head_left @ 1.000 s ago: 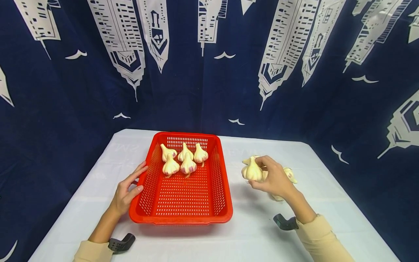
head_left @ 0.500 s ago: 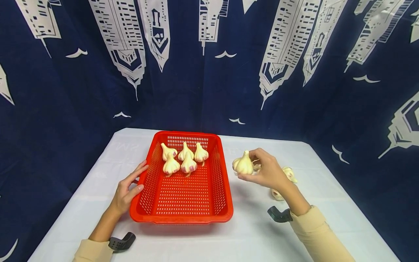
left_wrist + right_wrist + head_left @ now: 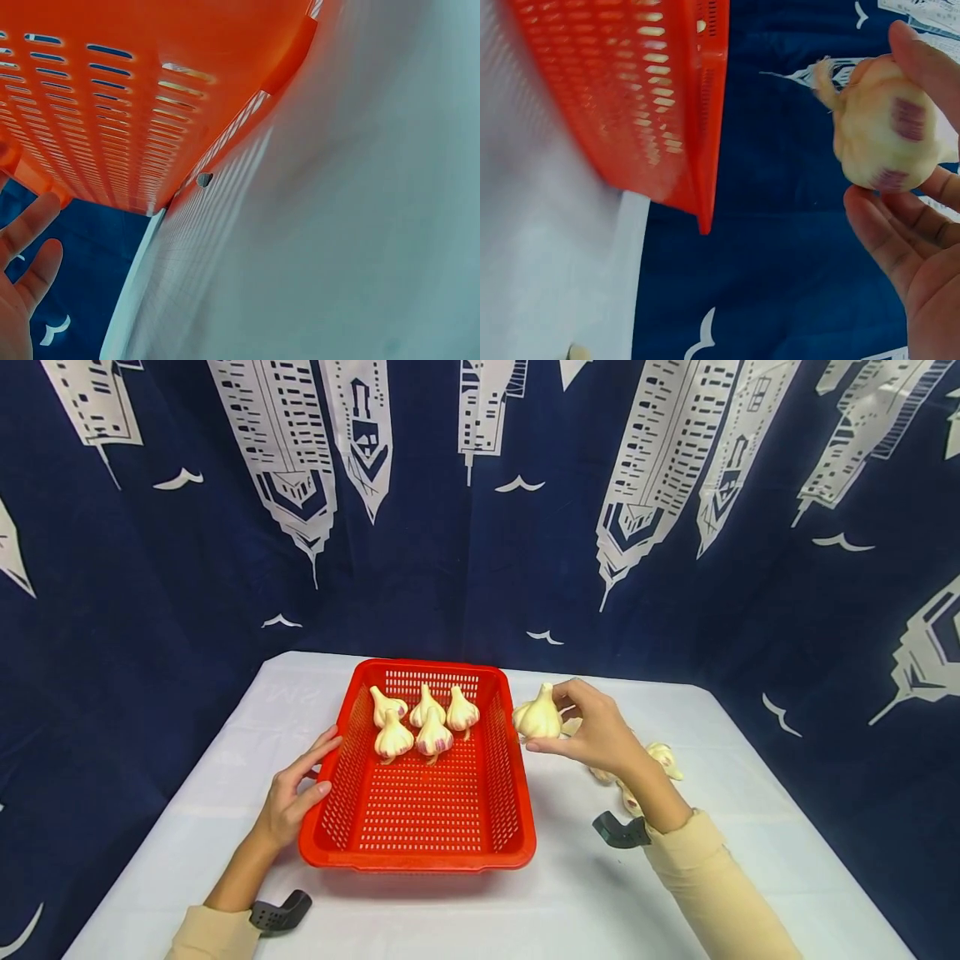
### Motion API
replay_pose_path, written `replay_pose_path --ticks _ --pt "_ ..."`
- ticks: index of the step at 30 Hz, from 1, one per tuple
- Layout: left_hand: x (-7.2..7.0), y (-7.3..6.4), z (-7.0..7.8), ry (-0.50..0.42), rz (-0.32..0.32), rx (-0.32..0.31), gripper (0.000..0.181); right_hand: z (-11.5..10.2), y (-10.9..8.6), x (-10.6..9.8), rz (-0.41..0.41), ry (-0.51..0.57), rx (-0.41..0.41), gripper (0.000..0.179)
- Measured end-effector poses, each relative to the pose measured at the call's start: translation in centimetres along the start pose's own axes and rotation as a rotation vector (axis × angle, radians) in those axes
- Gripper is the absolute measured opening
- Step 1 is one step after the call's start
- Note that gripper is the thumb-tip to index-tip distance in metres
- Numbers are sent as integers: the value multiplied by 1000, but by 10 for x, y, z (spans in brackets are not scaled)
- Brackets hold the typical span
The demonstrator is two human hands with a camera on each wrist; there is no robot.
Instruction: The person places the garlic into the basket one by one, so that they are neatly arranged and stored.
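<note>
My right hand [image 3: 600,727] pinches a garlic bulb [image 3: 539,714] between thumb and fingers, just off the right rim of a red perforated plastic basket [image 3: 420,863]. In the right wrist view this bulb [image 3: 892,127] shows purple patches and a root tuft, raised beside the basket wall [image 3: 630,97]. Several garlic bulbs [image 3: 393,737] stand in the far part of the basket in two rows. My left hand [image 3: 288,797] rests against the basket's left rim, its fingers extended and touching it. In the left wrist view, fingers [image 3: 34,221] meet the basket's edge.
More garlic bulbs [image 3: 663,758] lie on the white-covered table [image 3: 720,827] to the right, partly hidden behind my right hand and forearm. A dark blue curtain [image 3: 450,585] with white building prints hangs behind the table.
My right hand has carried the garlic bulb left and slightly upward, closer to the basket's right rim. The left hand, the basket and the bulbs inside have stayed put.
</note>
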State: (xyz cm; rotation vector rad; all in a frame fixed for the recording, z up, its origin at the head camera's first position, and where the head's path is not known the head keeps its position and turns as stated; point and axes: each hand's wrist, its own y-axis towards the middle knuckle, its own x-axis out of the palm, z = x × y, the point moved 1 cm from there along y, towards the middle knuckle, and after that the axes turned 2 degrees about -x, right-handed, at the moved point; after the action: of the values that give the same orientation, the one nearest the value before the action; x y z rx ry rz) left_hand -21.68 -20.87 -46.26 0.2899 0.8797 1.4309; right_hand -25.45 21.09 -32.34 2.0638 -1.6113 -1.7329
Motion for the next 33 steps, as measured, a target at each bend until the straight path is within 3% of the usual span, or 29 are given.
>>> replay_pose_path --ticks 11,23,33 --pt "-2 -1 -2 -15 -7 3 55 -15 24 15 -143 76 49 59" --pt "-2 0 -1 -3 -13 -4 56 -28 40 26 -245 123 73 57" --pt "-1 0 2 2 0 -2 56 -29 53 32 -278 121 127 62"
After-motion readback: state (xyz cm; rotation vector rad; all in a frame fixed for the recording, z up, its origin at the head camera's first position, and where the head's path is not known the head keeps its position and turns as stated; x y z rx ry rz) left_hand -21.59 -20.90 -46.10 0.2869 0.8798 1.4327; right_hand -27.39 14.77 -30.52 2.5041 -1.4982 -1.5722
